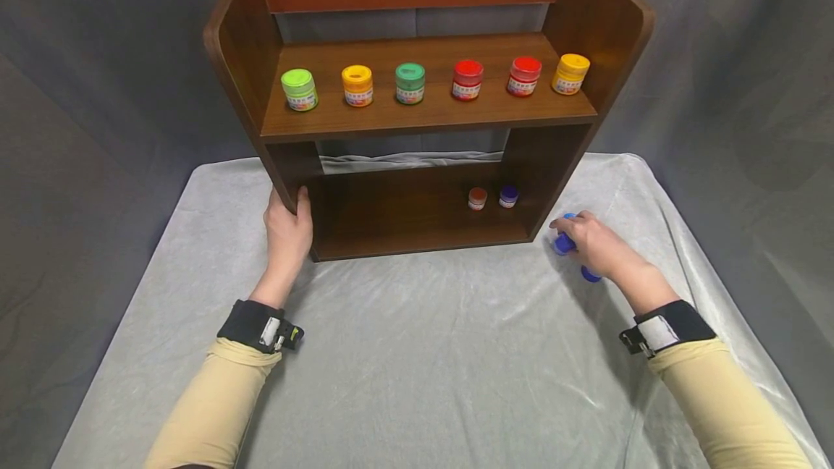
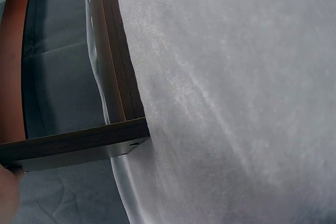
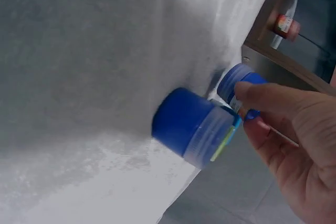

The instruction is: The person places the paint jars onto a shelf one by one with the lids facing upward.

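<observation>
My left hand [image 1: 288, 231] grips the lower left side panel of a brown wooden shelf [image 1: 417, 129]; in the left wrist view only part of this hand [image 2: 8, 195] shows at the panel's edge. Beside the shelf's right side, my right hand [image 1: 598, 243] pinches a blue paint jar [image 3: 239, 78] between thumb and fingers. Another dark blue jar [image 3: 181, 121] stands on the cloth nearer the wrist. A lighter blue jar [image 1: 570, 216] is partly hidden behind the hand. On the lower shelf stand a reddish-brown jar [image 1: 478, 198] and a purple-blue jar [image 1: 508, 197].
Along the upper shelf stand a light green jar [image 1: 300, 90], a yellow-orange jar [image 1: 357, 85], a green jar [image 1: 410, 83], two red jars [image 1: 467, 80] and a yellow jar [image 1: 570, 74]. Grey cloth [image 1: 417, 353] covers the table, with dark curtains [image 1: 736, 56] around it.
</observation>
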A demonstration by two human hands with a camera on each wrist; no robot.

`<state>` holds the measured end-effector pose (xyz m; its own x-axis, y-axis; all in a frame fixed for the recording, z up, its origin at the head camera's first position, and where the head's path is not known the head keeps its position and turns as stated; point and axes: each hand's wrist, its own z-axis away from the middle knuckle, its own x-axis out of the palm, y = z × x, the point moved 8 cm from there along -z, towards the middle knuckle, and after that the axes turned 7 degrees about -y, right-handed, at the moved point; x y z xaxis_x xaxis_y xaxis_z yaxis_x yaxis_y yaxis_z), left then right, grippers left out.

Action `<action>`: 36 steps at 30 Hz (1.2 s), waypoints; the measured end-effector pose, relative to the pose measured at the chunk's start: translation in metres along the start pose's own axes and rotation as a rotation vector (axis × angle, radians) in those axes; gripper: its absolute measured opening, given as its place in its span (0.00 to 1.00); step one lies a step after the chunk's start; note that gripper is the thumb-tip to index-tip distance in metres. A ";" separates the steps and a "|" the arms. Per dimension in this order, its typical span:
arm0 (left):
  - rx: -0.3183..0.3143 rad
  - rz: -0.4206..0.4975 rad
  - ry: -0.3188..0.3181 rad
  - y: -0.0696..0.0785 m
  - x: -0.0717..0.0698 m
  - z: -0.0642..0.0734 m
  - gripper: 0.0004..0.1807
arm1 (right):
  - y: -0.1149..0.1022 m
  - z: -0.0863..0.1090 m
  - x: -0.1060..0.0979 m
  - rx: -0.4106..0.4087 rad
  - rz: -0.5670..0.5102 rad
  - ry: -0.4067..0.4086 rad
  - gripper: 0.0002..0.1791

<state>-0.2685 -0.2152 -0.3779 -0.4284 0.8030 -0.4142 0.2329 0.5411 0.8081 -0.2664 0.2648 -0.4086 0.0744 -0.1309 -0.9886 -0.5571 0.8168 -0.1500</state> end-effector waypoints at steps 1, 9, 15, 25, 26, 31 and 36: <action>0.000 -0.001 0.001 0.000 0.000 0.000 0.21 | -0.001 0.000 -0.002 0.002 -0.015 0.001 0.27; -0.001 -0.005 -0.005 -0.001 0.001 -0.001 0.22 | -0.008 -0.002 -0.003 0.018 -0.072 -0.070 0.26; 0.002 -0.004 -0.003 -0.001 0.001 -0.001 0.22 | -0.023 -0.004 -0.002 -0.084 -0.094 -0.066 0.24; 0.003 0.001 0.002 -0.002 0.000 -0.001 0.22 | -0.033 -0.008 0.007 -0.112 -0.174 -0.146 0.18; 0.003 0.001 0.002 -0.002 0.001 -0.001 0.22 | -0.034 -0.009 0.007 -0.113 -0.181 -0.150 0.18; 0.000 -0.003 0.005 -0.002 0.000 -0.001 0.22 | -0.036 -0.011 0.008 -0.130 -0.201 -0.155 0.17; 0.002 -0.008 0.007 -0.001 0.001 0.000 0.22 | -0.036 -0.013 0.011 -0.130 -0.202 -0.152 0.18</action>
<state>-0.2695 -0.2156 -0.3792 -0.4364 0.7971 -0.4174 0.2314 0.5477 0.8040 -0.2564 0.2263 -0.4136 0.3119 -0.1897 -0.9310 -0.6195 0.7024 -0.3506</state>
